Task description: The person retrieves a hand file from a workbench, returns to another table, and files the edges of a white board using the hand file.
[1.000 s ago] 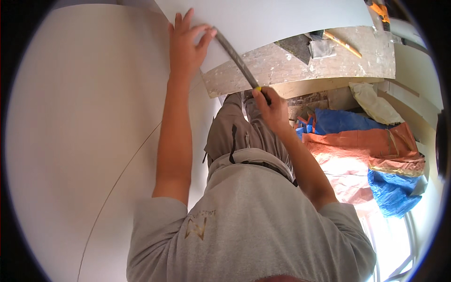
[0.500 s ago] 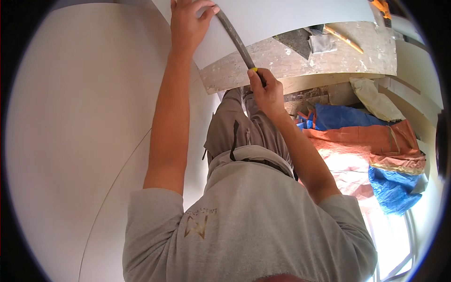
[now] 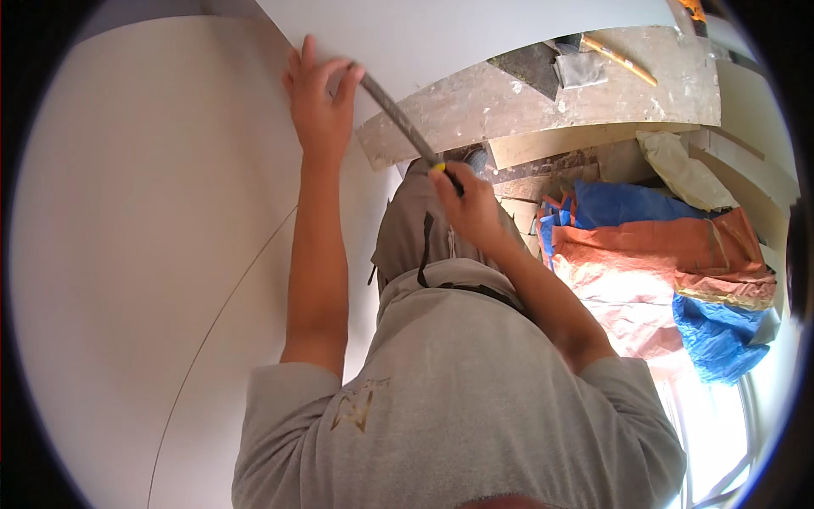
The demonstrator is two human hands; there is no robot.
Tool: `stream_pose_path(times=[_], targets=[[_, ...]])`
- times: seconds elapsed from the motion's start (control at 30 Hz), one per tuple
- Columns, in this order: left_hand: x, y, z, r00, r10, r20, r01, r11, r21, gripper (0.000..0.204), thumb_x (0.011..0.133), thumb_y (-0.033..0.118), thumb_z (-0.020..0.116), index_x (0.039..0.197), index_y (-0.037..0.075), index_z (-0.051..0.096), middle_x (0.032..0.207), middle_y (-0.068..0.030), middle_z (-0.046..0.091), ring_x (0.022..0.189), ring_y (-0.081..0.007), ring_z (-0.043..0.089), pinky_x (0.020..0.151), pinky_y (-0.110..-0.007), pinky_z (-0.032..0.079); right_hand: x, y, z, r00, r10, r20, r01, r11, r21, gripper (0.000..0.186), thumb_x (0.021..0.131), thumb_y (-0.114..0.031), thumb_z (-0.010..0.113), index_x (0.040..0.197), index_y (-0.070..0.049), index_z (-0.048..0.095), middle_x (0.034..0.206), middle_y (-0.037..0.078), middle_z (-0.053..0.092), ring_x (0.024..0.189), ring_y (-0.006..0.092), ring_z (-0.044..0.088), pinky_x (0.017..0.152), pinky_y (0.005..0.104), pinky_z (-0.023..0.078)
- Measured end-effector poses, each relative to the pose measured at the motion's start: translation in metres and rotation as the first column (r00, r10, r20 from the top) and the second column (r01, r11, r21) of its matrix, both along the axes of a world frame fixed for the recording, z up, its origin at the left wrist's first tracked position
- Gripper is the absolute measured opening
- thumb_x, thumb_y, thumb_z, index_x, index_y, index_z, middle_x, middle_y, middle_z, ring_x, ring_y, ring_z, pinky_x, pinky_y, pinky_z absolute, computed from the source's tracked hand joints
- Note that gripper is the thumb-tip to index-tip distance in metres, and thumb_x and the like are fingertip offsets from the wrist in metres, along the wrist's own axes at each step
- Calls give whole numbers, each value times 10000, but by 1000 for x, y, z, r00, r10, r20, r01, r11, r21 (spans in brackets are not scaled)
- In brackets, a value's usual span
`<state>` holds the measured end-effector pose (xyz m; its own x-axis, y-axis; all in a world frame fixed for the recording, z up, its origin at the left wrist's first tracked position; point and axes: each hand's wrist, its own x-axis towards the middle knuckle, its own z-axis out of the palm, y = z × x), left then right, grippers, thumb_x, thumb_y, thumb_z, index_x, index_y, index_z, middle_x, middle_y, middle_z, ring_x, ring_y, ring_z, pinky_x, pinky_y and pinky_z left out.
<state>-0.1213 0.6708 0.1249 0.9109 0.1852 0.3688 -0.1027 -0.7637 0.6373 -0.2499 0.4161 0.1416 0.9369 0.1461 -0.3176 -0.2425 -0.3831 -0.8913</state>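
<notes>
A long, dark grey file (image 3: 398, 114) slants across the near left corner of a white board (image 3: 475, 34). My right hand (image 3: 471, 208) is wrapped round its black handle, which has a yellow band. At the far end, my left hand (image 3: 322, 102) pinches the file's tip between thumb and forefinger, its other fingers stretched up past the board's left edge. Under the white board lies a paint-spattered wooden plank (image 3: 627, 106).
A dark triangular scrap (image 3: 527, 72), a grey cloth-like piece (image 3: 582, 70) and a yellow stick (image 3: 621, 59) rest on the plank. An orange tool (image 3: 694, 10) shows at top right. Orange and blue tarps (image 3: 644, 242) lie below right. A white wall (image 3: 153, 212) rises at left.
Both hands and the file have come down toward me, the right hand also shifting left. The file now lies at a flatter slant, and my left fingers stand more upright.
</notes>
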Motion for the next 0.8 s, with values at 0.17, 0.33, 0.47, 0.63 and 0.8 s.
stream_pose_path(times=[0.17, 0.33, 0.47, 0.63, 0.8], targets=[[96, 3, -11, 996, -89, 0, 88, 986, 139, 230, 957, 244, 849, 1075, 63, 768, 1594, -230, 592, 1544, -472, 463, 1320, -607, 259, 72, 17, -12, 995, -95, 45, 95, 995, -3, 309, 1063, -292, 756, 1123, 10, 740, 738, 165, 703, 592, 255, 668, 580, 388, 523], [108, -1, 2, 986, -160, -39, 165, 960, 226, 221, 974, 175, 818, 1109, 29, 721, 1550, -283, 606, 1499, -528, 490, 1294, -652, 295, 75, 10, -9, 985, -162, -66, 164, 986, 24, 323, 1067, -297, 754, 1114, 23, 744, 739, 159, 702, 615, 213, 671, 599, 380, 532], [31, -6, 6, 981, -172, -90, 178, 982, 58, 244, 977, 251, 830, 1085, 49, 749, 1595, -235, 588, 1531, -484, 476, 1317, -626, 254, 11, -19, 6, 998, -67, -12, 67, 998, -17, 317, 1068, -297, 756, 1128, 14, 746, 752, 152, 710, 624, 203, 664, 604, 372, 531], [-1, -24, 5, 985, -107, -136, 109, 994, 6, 280, 983, 322, 836, 1087, 68, 781, 1600, -170, 616, 1550, -435, 480, 1323, -616, 240, -12, -33, 3, 996, -30, -83, 29, 1000, -5, 302, 1069, -296, 755, 1130, 0, 748, 760, 156, 717, 628, 208, 672, 608, 377, 535], [72, -27, 1, 982, -190, -6, 190, 977, 97, 247, 994, 211, 804, 1124, 30, 698, 1571, -303, 575, 1498, -527, 489, 1304, -660, 265, 51, -26, -11, 995, -89, 52, 93, 994, -65, 321, 1068, -308, 758, 1123, 8, 752, 741, 150, 712, 638, 183, 672, 614, 365, 532]])
